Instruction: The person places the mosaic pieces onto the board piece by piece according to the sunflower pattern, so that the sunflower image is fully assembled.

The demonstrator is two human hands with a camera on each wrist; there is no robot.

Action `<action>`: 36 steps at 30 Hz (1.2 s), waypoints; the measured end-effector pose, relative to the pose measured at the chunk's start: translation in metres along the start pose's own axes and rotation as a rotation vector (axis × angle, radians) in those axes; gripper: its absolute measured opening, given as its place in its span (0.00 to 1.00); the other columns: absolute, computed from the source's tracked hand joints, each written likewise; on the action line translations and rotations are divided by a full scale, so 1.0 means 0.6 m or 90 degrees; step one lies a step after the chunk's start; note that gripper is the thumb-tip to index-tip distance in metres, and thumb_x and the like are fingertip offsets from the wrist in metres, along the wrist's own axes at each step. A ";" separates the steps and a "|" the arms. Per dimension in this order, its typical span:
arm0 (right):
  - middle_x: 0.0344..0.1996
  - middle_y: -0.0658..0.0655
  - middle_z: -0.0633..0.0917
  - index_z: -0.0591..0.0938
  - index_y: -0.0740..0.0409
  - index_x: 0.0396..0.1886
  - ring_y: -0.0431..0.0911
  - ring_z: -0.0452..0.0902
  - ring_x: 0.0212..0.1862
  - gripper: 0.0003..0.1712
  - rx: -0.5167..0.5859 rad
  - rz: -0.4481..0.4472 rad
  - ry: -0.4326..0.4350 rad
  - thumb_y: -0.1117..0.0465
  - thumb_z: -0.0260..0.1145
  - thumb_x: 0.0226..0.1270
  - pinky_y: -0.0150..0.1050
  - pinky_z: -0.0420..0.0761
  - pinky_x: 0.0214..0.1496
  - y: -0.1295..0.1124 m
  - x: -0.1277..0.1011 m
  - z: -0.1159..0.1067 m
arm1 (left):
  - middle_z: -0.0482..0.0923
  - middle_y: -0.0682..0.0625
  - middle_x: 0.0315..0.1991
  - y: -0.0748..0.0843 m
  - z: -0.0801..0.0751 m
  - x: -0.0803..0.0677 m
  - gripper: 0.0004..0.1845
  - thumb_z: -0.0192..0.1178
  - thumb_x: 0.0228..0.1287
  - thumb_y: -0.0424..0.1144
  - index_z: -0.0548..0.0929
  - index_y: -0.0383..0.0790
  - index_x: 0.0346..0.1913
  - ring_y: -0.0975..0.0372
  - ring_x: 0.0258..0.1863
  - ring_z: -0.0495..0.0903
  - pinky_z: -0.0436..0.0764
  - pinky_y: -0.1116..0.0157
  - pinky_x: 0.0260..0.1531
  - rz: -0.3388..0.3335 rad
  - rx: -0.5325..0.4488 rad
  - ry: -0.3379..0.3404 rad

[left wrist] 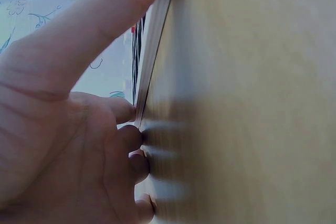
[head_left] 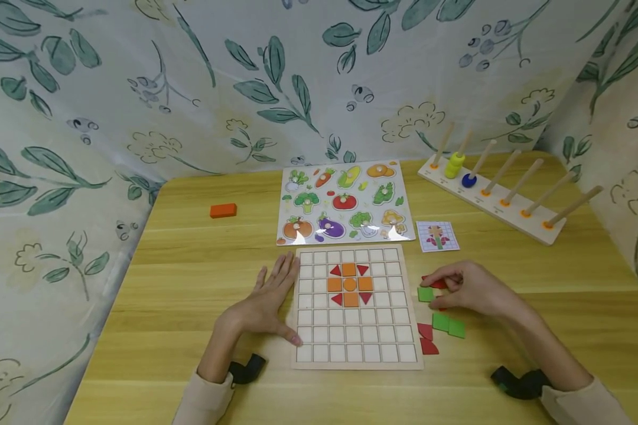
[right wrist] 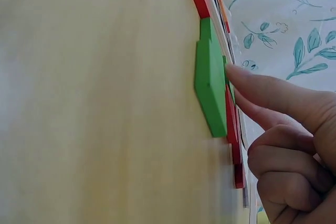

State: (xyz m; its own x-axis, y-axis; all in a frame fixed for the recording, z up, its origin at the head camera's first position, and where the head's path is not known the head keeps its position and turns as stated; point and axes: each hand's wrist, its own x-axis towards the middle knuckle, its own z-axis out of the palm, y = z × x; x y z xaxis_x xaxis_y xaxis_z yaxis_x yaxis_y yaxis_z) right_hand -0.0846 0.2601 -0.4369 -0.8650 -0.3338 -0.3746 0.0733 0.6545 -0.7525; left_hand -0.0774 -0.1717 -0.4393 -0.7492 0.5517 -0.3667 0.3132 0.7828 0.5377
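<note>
The left hand (head_left: 263, 304) lies flat, fingers spread, against the nine-o'clock edge of the pale wooden grid board (head_left: 357, 307) on the bench (head_left: 191, 283). At three o'clock, the right hand (head_left: 470, 289) has its fingers pinching a green square tile (head_left: 425, 294).

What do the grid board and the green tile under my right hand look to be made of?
Grid board: likely pale unpainted wood or plywood, with a matte tan rim and whitish cells. Green tile: probably wood painted an opaque, slightly satin green; the right wrist view shows a thick, flat-edged slab. Right hand touches it.
</note>
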 end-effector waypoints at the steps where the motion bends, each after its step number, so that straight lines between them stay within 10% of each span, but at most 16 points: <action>1: 0.29 0.50 0.78 0.91 0.55 0.49 0.40 0.61 0.29 0.21 -0.001 0.003 -0.002 0.56 0.82 0.56 0.33 0.58 0.27 0.001 -0.001 0.000 | 0.17 0.42 0.84 0.000 0.000 0.000 0.84 0.84 0.38 0.60 0.29 0.38 0.83 0.47 0.84 0.22 0.27 0.38 0.80 0.001 0.000 0.001; 24: 0.19 0.47 0.63 0.87 0.58 0.50 0.38 0.60 0.23 0.18 -0.004 -0.032 0.024 0.57 0.78 0.62 0.32 0.61 0.25 -0.026 -0.014 0.016 | 0.17 0.44 0.84 0.003 -0.001 0.001 0.84 0.83 0.38 0.62 0.28 0.40 0.83 0.49 0.84 0.21 0.28 0.39 0.81 -0.007 0.010 0.002; 36: 0.16 0.46 0.61 0.91 0.52 0.44 0.38 0.56 0.22 0.15 0.042 -0.088 -0.020 0.59 0.81 0.57 0.32 0.59 0.25 -0.109 0.007 0.110 | 0.17 0.42 0.84 0.000 0.001 -0.001 0.84 0.84 0.38 0.60 0.29 0.38 0.83 0.47 0.84 0.22 0.28 0.38 0.81 0.001 0.004 0.003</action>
State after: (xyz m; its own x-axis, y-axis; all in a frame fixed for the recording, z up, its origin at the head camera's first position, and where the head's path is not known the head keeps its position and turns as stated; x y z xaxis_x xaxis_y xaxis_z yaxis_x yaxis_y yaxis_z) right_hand -0.0604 0.1710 -0.4250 -0.8531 -0.4397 -0.2811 -0.0123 0.5555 -0.8315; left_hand -0.0766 -0.1716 -0.4396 -0.7514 0.5514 -0.3624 0.3181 0.7839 0.5333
